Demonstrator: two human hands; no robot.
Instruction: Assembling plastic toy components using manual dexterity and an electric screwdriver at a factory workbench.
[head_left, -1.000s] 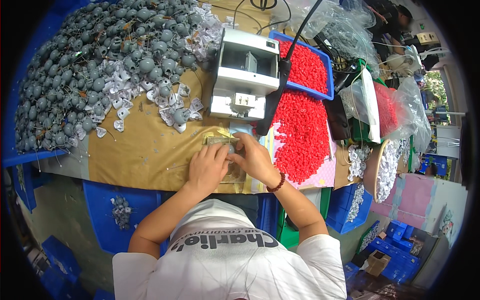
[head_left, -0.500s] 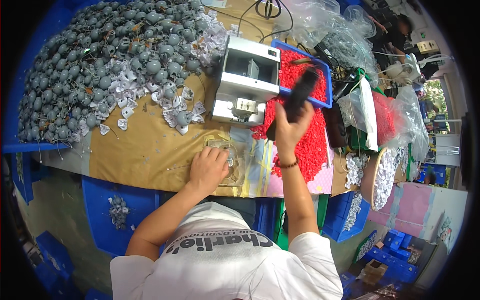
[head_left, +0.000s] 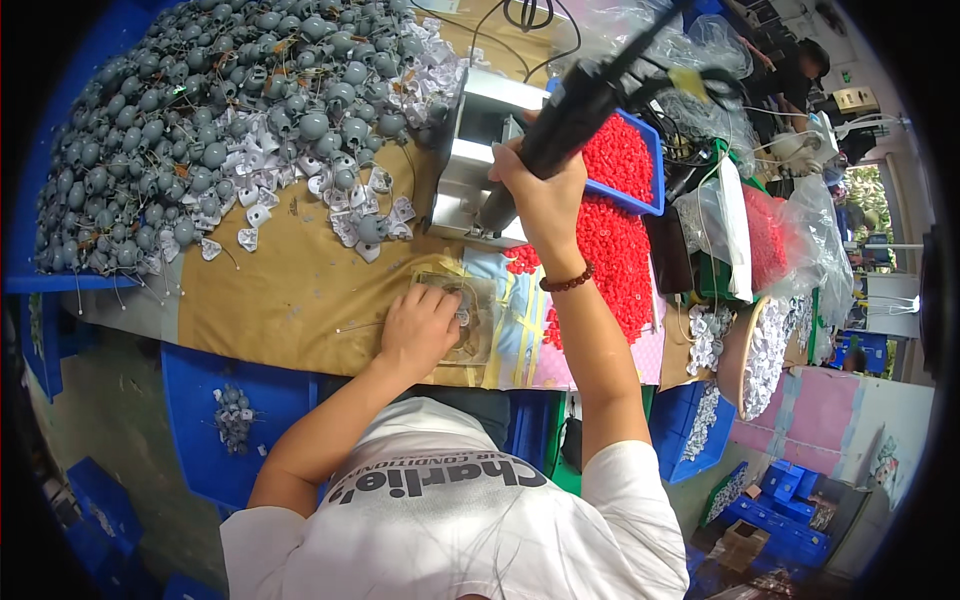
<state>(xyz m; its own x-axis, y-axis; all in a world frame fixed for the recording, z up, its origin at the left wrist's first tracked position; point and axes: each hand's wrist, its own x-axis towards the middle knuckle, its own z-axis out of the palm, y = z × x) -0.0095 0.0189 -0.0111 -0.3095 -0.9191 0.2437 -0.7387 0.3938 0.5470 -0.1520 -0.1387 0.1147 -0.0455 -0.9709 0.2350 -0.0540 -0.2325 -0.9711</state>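
Observation:
A black electric screwdriver (head_left: 570, 118) with a cord at its upper end is gripped in my right hand (head_left: 545, 195). Its lower end points down at the front of a silver screw feeder (head_left: 450, 200); the tip is hard to make out there. On a flat, clear-edged fixture (head_left: 480, 345) near the table edge rests my left hand (head_left: 420, 330). Its fingers are curled over a small pale part (head_left: 463, 312), which they mostly hide.
Grey round-headed parts with wires (head_left: 215, 155) are heaped at the left, white pieces (head_left: 258, 215) beside them. Red small parts (head_left: 610, 270) lie loose and in a blue tray (head_left: 656, 170). Plastic bags and cables crowd the back right. A basket (head_left: 735, 365) holds white pieces.
My right hand has carried the screwdriver left, from over the red parts to the front of the screw feeder. My left hand stays at the fixture.

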